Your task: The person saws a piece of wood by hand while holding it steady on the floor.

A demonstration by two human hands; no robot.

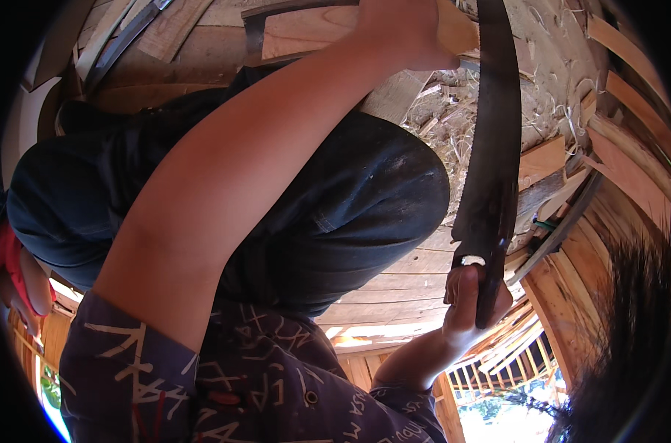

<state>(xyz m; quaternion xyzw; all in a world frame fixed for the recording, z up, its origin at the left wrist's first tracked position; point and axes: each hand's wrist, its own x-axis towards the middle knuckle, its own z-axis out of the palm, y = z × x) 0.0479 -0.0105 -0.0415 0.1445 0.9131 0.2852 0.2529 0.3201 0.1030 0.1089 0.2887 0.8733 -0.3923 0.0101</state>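
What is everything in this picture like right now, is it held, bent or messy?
Handsaw: held, teeth facing picture left, far end cut off by the top edge
Right hand: closed on the handsaw
Left hand: over the wooden board, partly out of view; grip unclear
Wooden board: partly covered by the left hand
Wood shavings: loose, scattered
Dark trousers: bent at the knee, pale marks on them

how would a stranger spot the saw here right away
Start at the dark trousers across the middle of the view. Just right of them, the person's right hand grips the lower end of the saw, which runs up to the top edge. Unlike the tan wood pieces nearby, it is long, dark and toothed.
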